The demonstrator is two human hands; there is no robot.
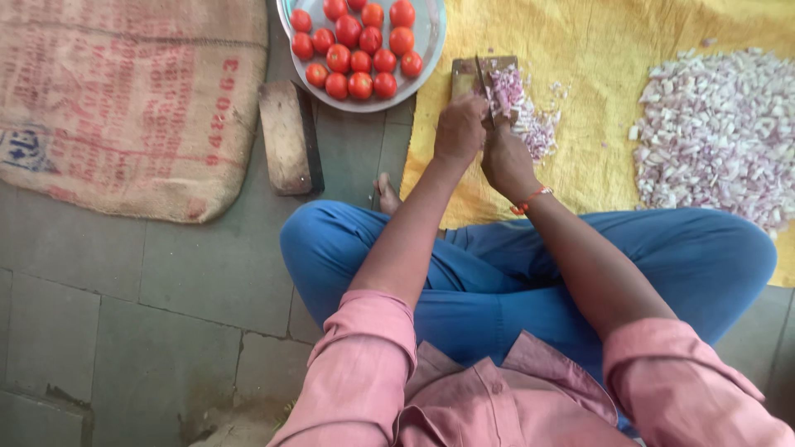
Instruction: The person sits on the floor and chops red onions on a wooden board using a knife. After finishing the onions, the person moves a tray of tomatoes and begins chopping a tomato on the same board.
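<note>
A small wooden cutting board (pixel 464 73) lies on a yellow cloth (pixel 596 124) in front of my crossed legs. A dark knife blade (pixel 485 87) stands edge-down on the board, its handle end running into my right hand (pixel 507 159), which is closed around it. My left hand (pixel 460 126) rests with curled fingers on the board just left of the blade; what lies under it is hidden. Finely chopped purple onion (pixel 509 89) is heaped to the right of the blade and spills onto the cloth.
A large heap of chopped onion (pixel 720 132) covers the cloth at the right. A round metal plate (pixel 431 37) of red tomatoes (pixel 356 45) sits beyond the board. A wooden block (pixel 286 136) and a burlap sack (pixel 124 99) lie on the stone floor at the left.
</note>
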